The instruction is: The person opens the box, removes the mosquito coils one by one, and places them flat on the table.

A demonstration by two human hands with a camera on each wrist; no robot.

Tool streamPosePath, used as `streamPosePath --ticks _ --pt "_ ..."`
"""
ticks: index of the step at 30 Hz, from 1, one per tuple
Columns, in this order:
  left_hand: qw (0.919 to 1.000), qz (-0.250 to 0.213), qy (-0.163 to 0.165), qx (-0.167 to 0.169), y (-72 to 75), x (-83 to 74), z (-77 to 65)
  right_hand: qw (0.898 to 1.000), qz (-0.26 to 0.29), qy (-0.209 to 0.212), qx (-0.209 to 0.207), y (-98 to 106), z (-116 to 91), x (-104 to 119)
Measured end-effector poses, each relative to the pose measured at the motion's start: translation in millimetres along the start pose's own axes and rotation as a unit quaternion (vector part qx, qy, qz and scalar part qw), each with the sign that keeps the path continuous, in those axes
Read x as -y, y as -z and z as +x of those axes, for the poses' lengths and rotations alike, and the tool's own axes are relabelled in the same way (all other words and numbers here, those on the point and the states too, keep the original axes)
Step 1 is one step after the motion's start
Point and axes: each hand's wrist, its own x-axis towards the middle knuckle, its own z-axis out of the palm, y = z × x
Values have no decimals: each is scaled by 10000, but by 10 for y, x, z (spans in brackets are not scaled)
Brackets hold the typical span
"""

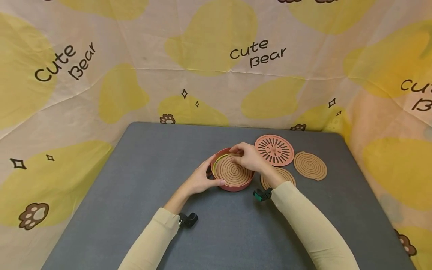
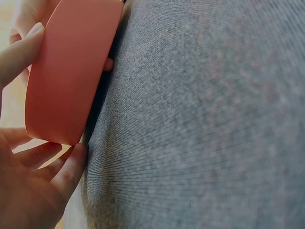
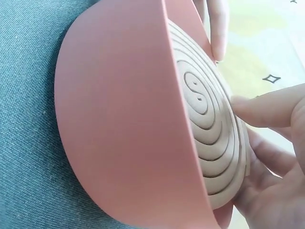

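A round pink mosquito coil box (image 1: 233,188) stands on the table, and a tan mosquito coil (image 1: 233,171) lies within its rim. My left hand (image 1: 201,179) grips the box from the left, thumb at the front rim and fingers around the side wall (image 2: 71,76). At the far right of the rim, my right hand (image 1: 250,157) pinches the coil's edge between thumb and fingers. In the right wrist view the coil (image 3: 209,143) sits tilted, its pinched edge standing above the box wall (image 3: 119,105). A yellow-green strip shows inside the box's left edge.
A slotted pink lid (image 1: 275,150) lies right of the box. Beside it is another mosquito coil (image 1: 310,166); a further coil (image 1: 288,176) is partly covered by my right wrist. Patterned cloth (image 1: 209,90) hangs behind the grey table (image 1: 162,157).
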Motion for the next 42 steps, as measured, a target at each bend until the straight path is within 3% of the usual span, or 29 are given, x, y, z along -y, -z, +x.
streamPosePath --ticks 13,24,33,42 --pt "10000 -7 70 17 -14 -17 -4 9997 177 153 113 45 -32 -4" --pt "10000 -35 -71 48 -5 4 4 9949 990 117 119 70 -62 -37" --pt "9998 -131 -139 100 3 7 20 9920 1230 194 -230 132 -110 92" --pt "9998 -106 -130 77 12 -11 23 9897 1330 135 -511 320 -230 166"
